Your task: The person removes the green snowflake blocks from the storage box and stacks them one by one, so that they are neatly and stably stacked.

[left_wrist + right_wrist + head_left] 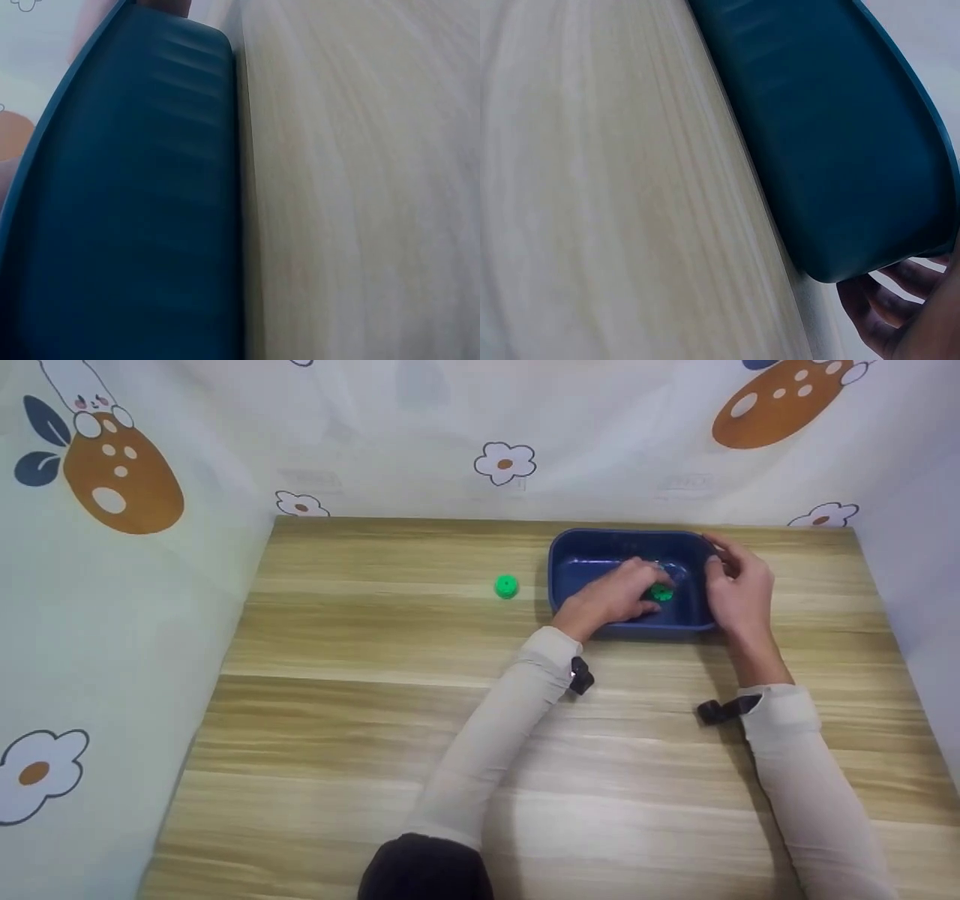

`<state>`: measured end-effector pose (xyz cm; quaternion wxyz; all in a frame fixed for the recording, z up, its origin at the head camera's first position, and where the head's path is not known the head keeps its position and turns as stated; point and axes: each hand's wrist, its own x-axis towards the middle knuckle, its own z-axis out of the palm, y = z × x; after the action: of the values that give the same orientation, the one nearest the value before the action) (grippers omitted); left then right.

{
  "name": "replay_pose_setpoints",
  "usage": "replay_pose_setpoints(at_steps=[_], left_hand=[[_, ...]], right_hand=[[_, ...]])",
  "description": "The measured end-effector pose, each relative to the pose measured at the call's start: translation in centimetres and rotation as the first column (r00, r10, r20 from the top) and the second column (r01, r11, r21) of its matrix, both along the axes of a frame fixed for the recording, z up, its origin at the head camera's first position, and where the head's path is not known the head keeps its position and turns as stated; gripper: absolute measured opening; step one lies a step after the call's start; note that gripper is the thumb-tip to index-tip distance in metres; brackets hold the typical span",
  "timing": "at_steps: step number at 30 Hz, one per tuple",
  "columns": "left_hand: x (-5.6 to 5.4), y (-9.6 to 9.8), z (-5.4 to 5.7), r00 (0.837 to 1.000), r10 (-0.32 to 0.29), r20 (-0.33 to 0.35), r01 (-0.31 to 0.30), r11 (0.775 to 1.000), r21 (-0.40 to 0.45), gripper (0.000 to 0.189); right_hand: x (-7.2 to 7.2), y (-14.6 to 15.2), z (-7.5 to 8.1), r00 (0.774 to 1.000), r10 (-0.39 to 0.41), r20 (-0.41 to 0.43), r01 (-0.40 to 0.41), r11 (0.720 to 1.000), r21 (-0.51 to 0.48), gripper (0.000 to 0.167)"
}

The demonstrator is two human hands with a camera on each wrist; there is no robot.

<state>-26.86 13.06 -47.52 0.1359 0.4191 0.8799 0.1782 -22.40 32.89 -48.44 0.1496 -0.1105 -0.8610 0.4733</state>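
A dark blue rectangular bin (630, 628) stands at the back right of the wooden table. My left hand (619, 591) reaches into it over the front rim, thumb and fingers curled about a small round green cap (661, 592) near the bottom. The hand partly hides this cap. At the bin's right end my right hand (741, 589) grips the rim, thumb towards the inside and fingers round the outer wall. Fingers (885, 304) of that hand press against the bin's end (832, 165) in the right wrist view. The bin's long side (142, 187) fills much of the left wrist view.
A second round green cap (506, 586) lies on the wooden table (360, 720) left of the bin. Behind the table hangs a pale sheet (405, 450) printed with flowers and orange shapes, and it also runs along the left side. A pale wall borders the right.
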Motion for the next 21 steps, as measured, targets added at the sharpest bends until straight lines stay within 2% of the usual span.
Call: replay_pose_setpoints(at_steps=[5, 11, 21], left_hand=[[-0.02, -0.08, 0.03, 0.999, -0.015, -0.029, 0.015, 1.000, -0.002, 0.037], [-0.14, -0.10, -0.06, 0.998, -0.033, -0.048, 0.034, 0.999, 0.037, 0.034], [-0.17, -0.29, -0.16, 0.998, -0.043, -0.040, 0.047, 0.994, 0.099, 0.025]], right_hand=[[0.01, 0.01, -0.01, 1.000, -0.002, 0.006, 0.002, 1.000, 0.006, 0.038], [-0.01, -0.04, -0.04, 1.000, -0.002, -0.004, 0.002, 1.000, 0.004, 0.038], [0.19, -0.19, 0.15, 1.000, 0.003, -0.017, -0.003, 1.000, -0.002, 0.038]])
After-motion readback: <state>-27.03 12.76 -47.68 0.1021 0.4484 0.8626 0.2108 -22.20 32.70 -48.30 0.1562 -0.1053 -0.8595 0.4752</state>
